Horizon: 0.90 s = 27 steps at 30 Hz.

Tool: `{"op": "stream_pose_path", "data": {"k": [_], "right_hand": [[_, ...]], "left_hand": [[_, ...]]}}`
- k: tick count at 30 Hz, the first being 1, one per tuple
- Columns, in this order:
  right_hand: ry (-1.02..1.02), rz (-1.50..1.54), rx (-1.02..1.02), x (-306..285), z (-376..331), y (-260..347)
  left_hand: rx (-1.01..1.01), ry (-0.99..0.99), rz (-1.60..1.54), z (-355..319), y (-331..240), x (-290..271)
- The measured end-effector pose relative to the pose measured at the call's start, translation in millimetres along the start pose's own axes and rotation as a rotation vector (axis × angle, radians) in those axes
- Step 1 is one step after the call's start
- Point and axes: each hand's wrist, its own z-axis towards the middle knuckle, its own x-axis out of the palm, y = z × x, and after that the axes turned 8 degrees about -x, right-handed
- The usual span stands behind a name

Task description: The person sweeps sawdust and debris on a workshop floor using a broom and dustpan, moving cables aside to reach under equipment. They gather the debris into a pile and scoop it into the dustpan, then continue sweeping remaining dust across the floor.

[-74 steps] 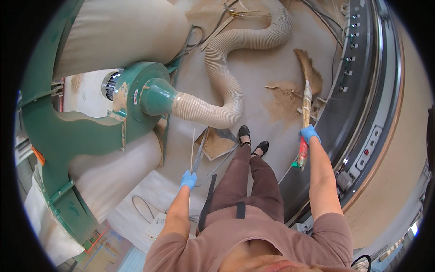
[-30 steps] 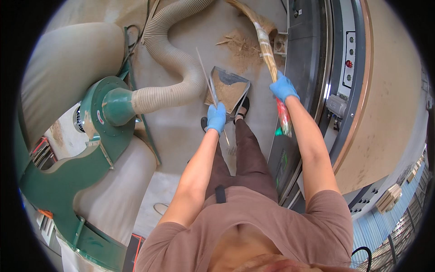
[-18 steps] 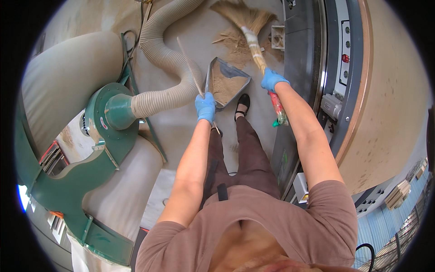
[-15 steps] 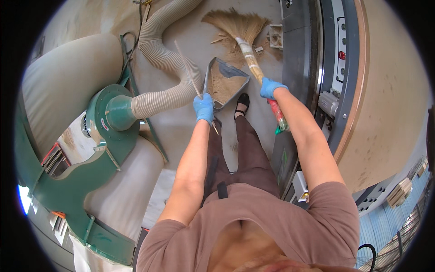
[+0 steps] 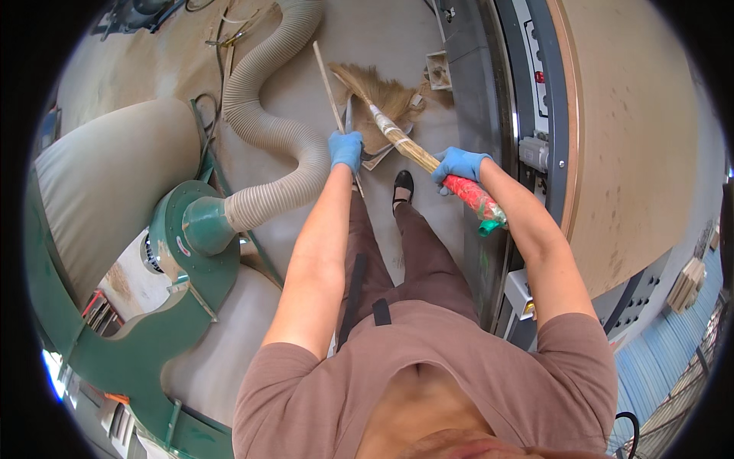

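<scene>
My left hand (image 5: 345, 149), in a blue glove, grips the thin stick handle of a metal dustpan (image 5: 373, 153) that rests on the concrete floor in front of my feet. My right hand (image 5: 457, 164), also gloved blue, holds a straw broom (image 5: 397, 115) by its wrapped shaft just above the red and green end. The broom's bristles lie over the mouth of the dustpan, hiding most of the pan. My black shoe (image 5: 402, 187) stands just behind the pan.
A ribbed beige hose (image 5: 271, 145) curves from a green dust collector (image 5: 183, 252) on my left, beside a large cloth bag (image 5: 99, 199). A big machine with a brown board top (image 5: 619, 145) runs along my right. A small box (image 5: 440, 70) of sawdust sits ahead.
I have stepped closer to the sawdust pile. The broom has swept down and left, from the loose pile into the dustpan. My left hand has kept the dustpan's handle throughout.
</scene>
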Motion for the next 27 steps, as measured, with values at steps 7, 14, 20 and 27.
{"op": "stream_pose_path", "data": {"k": [7,14,20,27], "right_hand": [[-0.106,0.255,-0.062,55.9,-53.7,5.1],[-0.419,0.120,-0.137,138.9,-125.1,-12.9],[-0.584,-0.243,-0.162,102.7,-66.0,-41.8],[-0.426,-0.040,-0.040,78.0,27.7,-94.1]], "left_hand": [[-0.091,0.176,-0.005,2.5,8.8,-26.3],[-0.075,0.172,0.071,-14.2,30.4,-56.5],[-0.009,0.162,0.204,-42.1,34.8,-57.2],[0.010,0.134,0.255,-83.6,69.0,-46.2]]}}
